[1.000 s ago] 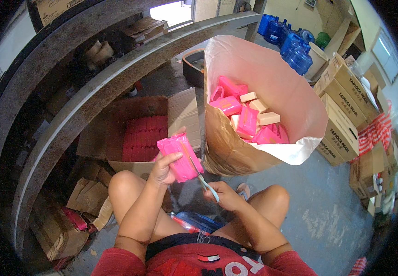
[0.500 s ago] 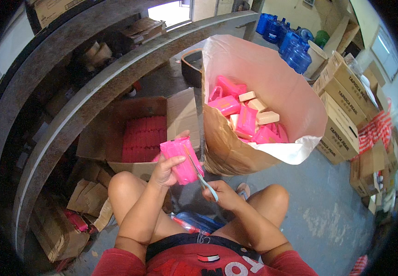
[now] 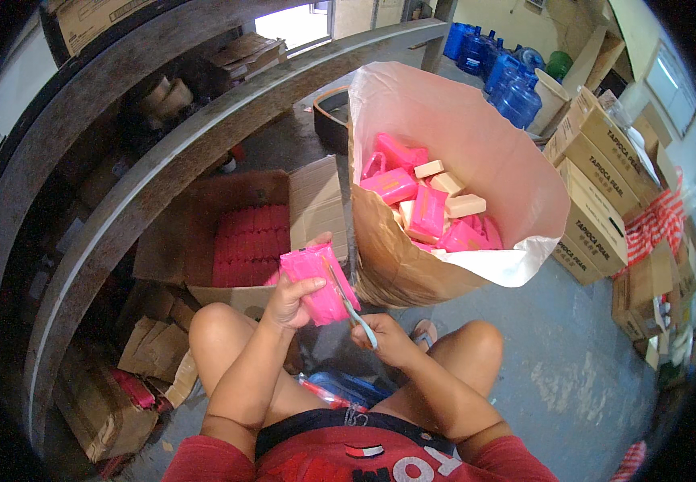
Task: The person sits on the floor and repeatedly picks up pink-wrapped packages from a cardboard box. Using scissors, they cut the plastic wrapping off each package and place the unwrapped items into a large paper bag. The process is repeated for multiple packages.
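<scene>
You sit low with your knees bent out to the left and right, and your two hands meet in the middle. Your left hand is gripping a pink pack, with the thumb pressed on top of it. Your right hand is curled tight around the pale blue handle of the scissors. The blades lie along the right part of the pink pack, but you cannot tell from here how deep they go. The pink pack is up in the air, tilted, in front of the box and to the left of the bag. The box is on the far left of your hands, with a flap up on its right side and rows of packs inside. The big paper bag stands on the floor to the far right of your hands. In it, more packs and pale bars lie in a jumbled heap. Near you on the left is a torn carton with something pink in it. Over on the right are stacked cartons and a red and white striped cloth. Far off, behind the bag, stand blue jugs.
</scene>
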A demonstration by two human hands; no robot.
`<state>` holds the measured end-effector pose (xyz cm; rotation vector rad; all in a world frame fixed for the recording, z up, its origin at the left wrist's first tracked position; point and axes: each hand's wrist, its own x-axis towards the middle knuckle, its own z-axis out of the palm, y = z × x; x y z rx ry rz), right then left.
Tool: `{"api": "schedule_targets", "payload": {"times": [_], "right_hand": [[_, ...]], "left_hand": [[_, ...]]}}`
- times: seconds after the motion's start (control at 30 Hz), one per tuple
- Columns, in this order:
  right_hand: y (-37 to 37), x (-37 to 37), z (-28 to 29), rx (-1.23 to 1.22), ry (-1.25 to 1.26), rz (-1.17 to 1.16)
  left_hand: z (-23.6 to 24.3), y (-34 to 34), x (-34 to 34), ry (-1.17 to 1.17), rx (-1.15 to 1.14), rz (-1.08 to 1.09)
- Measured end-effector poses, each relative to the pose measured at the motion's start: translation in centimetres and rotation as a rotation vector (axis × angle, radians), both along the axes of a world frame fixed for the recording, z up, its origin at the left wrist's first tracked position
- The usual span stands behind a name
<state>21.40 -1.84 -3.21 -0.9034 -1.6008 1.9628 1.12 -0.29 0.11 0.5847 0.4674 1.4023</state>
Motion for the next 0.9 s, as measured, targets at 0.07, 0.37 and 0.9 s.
{"api": "schedule_targets", "payload": {"times": [0.07, 0.37, 0.9], "right_hand": [[0.09, -0.20, 0.15, -0.032, -0.002, -0.002], [0.12, -0.53, 1.02, -0.056, -0.052, -0.065], [0.25, -0.32, 0.49, -0.034, 0.069, -0.123]], "left_hand": [[-0.05, 0.01, 0.03, 0.013, -0.009, 0.011], [-0.14, -0.04, 0.06, 0.064, 0.015, -0.007], [-0.56, -0.43, 0.80, 0.078, -0.005, -0.064]]}}
